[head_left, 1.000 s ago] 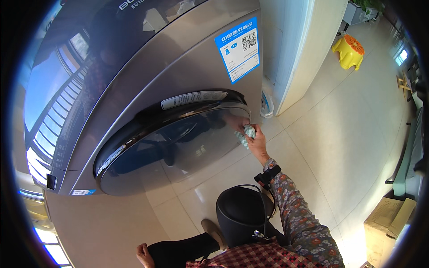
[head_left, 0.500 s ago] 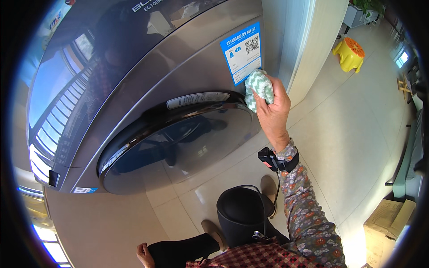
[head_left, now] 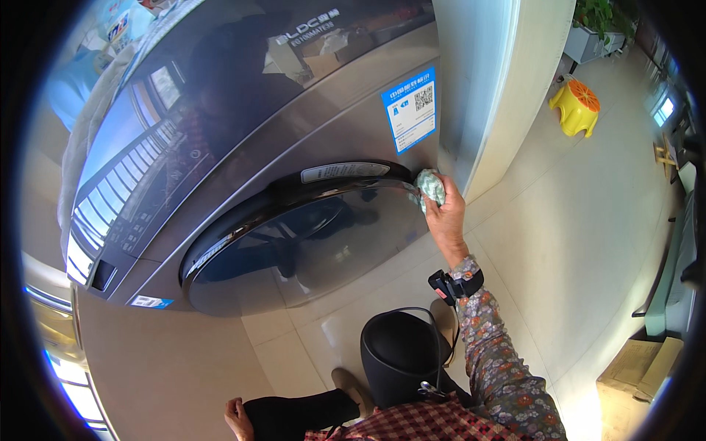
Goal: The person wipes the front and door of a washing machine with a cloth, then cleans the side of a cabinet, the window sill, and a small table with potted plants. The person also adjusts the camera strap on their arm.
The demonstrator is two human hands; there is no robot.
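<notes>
A green-and-white patterned cloth (head_left: 430,187) is bunched in my right hand (head_left: 447,217), whose fingers are closed round it. It presses against the right side of the round door's dark rim, on a grey front-loading washing machine (head_left: 309,132). The dark glass door (head_left: 309,242) is closed and reflects the room. Above the cloth, a blue-and-white label (head_left: 412,110) sticks to the machine's front. My left hand (head_left: 237,420) is low in the view beside my black-trousered knee, fingers curled in and nothing visible in them.
Right of the machine stands a pale door frame (head_left: 518,95). A yellow stool (head_left: 576,109) with an orange top is on the tiled floor farther off, near a plant (head_left: 603,18). Cardboard (head_left: 632,364) lies at the lower right. A cloth cover and packages lie on the machine's top.
My right hand has moved the cloth down from the label's lower edge to the door rim's right side. The machine sits lower and farther right in view. My left hand stays put.
</notes>
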